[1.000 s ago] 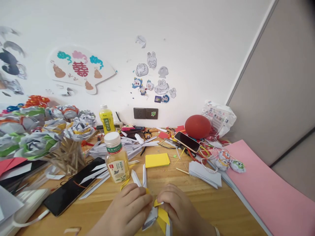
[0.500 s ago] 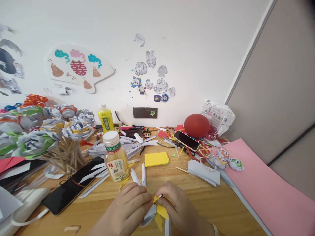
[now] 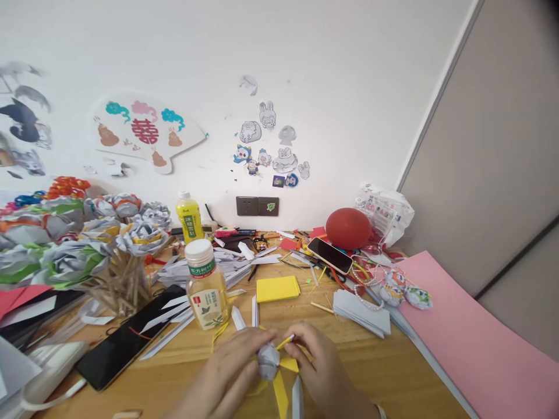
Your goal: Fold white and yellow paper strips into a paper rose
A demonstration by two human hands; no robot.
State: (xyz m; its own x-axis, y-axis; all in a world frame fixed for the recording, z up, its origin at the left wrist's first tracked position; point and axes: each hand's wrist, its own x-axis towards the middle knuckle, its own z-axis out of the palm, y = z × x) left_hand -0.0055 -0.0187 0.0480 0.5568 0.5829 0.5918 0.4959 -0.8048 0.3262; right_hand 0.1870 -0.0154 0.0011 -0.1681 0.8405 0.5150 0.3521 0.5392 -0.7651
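Observation:
Low in the middle of the head view is a folded paper flower (image 3: 268,362) with a pale grey centre and yellow strips (image 3: 280,393) sticking out. My left hand (image 3: 229,369) curls around its left side and grips it; some of its fingers are hidden. Thumb and finger of my right hand (image 3: 312,358) pinch the tip of a yellow paper strip (image 3: 285,343) at the flower's upper right. A white folded strip (image 3: 297,398) points down below the right hand. Two more white folded strips (image 3: 238,318) lie beyond the left hand.
A tea bottle (image 3: 207,291) and a yellow drink bottle (image 3: 189,218) stand behind my left hand. Ahead lie a yellow paper stack (image 3: 278,289) and a white paper stack (image 3: 361,313). Paper flowers (image 3: 72,262) crowd the left, pink paper (image 3: 471,326) the right, near a phone (image 3: 331,255).
My left hand has shifted slightly left and opened out, uncovering the flower's grey centre. My right hand now draws the yellow strip's tip a little up and right. The view has tilted slightly up.

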